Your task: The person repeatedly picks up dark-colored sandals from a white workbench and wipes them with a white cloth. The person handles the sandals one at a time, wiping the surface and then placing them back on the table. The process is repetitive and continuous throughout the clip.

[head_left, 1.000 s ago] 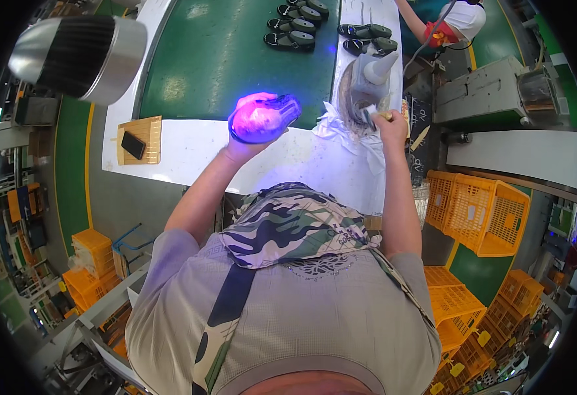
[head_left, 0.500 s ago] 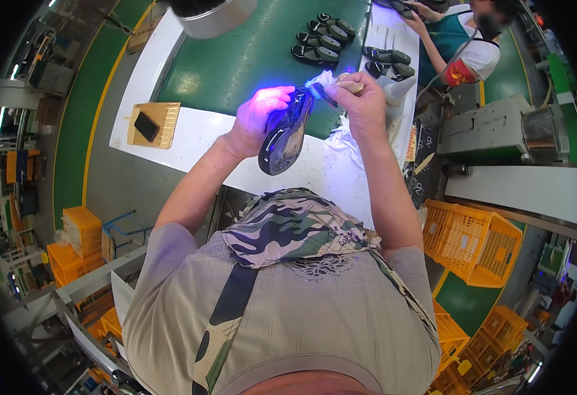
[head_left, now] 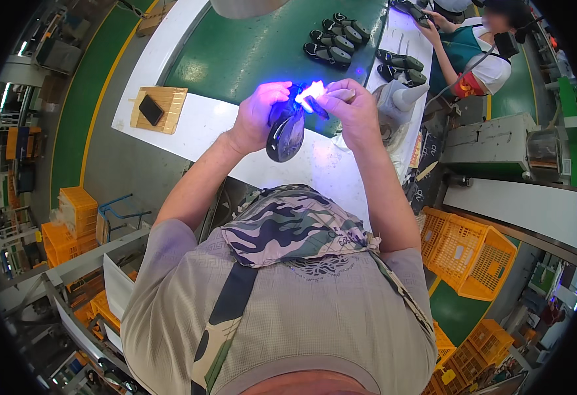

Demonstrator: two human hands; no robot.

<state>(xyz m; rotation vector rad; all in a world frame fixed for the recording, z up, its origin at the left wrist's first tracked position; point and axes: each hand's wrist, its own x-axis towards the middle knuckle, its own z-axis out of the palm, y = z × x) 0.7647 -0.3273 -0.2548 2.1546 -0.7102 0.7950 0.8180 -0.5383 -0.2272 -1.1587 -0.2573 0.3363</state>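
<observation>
My left hand (head_left: pixel 257 110) grips a dark shoe (head_left: pixel 286 133), sole side toward me, held up over the white table edge (head_left: pixel 199 128). My right hand (head_left: pixel 348 108) is closed on a small tool (head_left: pixel 309 95) whose tip touches the top of the shoe. A bright blue-violet light glows where the two hands meet. Both hands are close together above the green conveyor belt (head_left: pixel 249 52).
Several dark shoes (head_left: pixel 333 43) lie on the belt farther off. A wooden tray with a black phone (head_left: pixel 153 107) rests on the table at left. A grey cone-tipped bottle (head_left: pixel 402 97) stands at right. Another person (head_left: pixel 478 49) works across the belt. Orange crates (head_left: pixel 466 253) sit at lower right.
My right hand has left the bottle at right and come to the shoe. The shoe has turned from flat in my left palm to upright, and both hands have risen.
</observation>
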